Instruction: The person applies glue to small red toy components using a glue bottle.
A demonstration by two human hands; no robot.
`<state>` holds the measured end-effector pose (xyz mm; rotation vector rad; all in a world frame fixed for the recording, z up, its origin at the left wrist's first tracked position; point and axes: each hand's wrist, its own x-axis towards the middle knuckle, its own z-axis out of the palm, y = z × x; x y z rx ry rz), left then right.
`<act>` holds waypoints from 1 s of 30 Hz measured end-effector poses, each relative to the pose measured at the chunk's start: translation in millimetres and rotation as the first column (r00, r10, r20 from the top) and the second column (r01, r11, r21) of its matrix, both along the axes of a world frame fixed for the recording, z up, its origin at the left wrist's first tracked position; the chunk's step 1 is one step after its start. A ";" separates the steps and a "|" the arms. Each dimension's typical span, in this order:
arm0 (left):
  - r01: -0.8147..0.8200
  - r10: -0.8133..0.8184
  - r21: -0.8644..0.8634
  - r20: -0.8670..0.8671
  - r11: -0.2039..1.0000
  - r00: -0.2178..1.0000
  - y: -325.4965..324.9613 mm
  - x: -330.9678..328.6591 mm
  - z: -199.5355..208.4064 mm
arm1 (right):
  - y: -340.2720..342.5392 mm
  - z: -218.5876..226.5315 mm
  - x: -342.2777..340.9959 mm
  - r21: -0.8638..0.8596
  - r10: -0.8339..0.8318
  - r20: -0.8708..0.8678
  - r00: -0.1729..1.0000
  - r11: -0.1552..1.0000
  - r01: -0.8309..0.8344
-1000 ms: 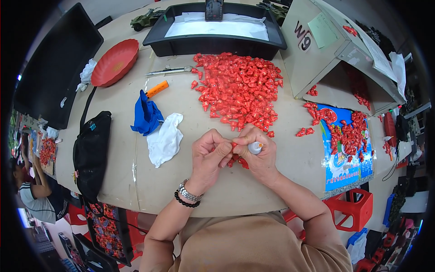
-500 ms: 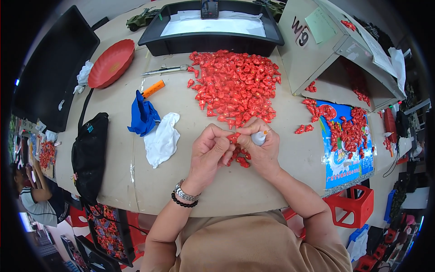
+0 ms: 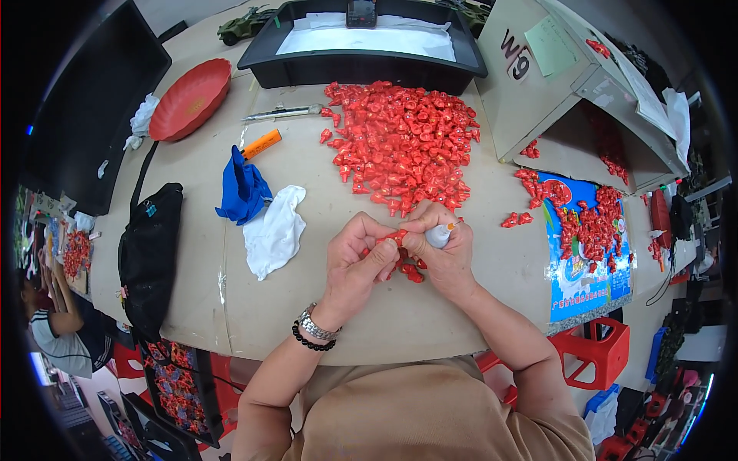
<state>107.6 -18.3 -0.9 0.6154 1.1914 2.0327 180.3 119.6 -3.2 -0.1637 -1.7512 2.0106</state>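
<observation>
- Left hand [image 3: 358,257] and right hand [image 3: 446,257], frame centre: fingers pinched on one red plastic piece [image 3: 397,237], likely steadying it.
- White bottle [image 3: 438,237] tucked in right hand, apparently freeing fingertips.

The red pieces [image 3: 403,146] look like glossy plastic, the far black tray [image 3: 361,71] smooth plastic, the blue cloth [image 3: 243,188] at left matt and creased, the wristband [image 3: 317,326] shiny metal, the tabletop [image 3: 400,330] matt.

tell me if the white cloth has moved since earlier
No: against the black tray, the white cloth keeps its place; the whole view shifted slightly.
</observation>
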 end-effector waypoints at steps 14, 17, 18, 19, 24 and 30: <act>-0.074 0.078 0.059 -0.052 0.995 0.996 1.7 4.7 -7.1 | 3.0 0.1 -1.2 0.143 0.015 -0.087 0.996 0.990 -0.003; -0.083 0.087 0.058 -0.067 0.995 0.994 1.2 4.5 -7.9 | 3.1 0.0 -1.1 0.128 0.027 -0.089 0.996 0.992 -0.015; -0.083 0.087 0.058 -0.067 0.995 0.994 1.0 4.5 -7.9 | 3.2 -0.4 -1.2 0.128 0.027 -0.089 0.996 0.992 -0.015; -0.085 0.089 0.055 -0.069 0.995 0.994 0.8 4.5 -7.7 | 3.3 -1.1 -1.4 0.130 0.029 -0.098 0.995 0.991 -0.017; -0.103 0.106 0.045 -0.079 0.994 0.991 1.2 4.8 -9.1 | 3.6 -2.8 -2.2 0.143 0.033 -0.123 0.992 0.990 -0.015; -0.111 0.114 0.045 -0.082 0.993 0.990 1.0 5.2 -9.6 | 1.6 -2.0 -0.3 0.119 0.016 -0.097 0.995 0.993 -0.004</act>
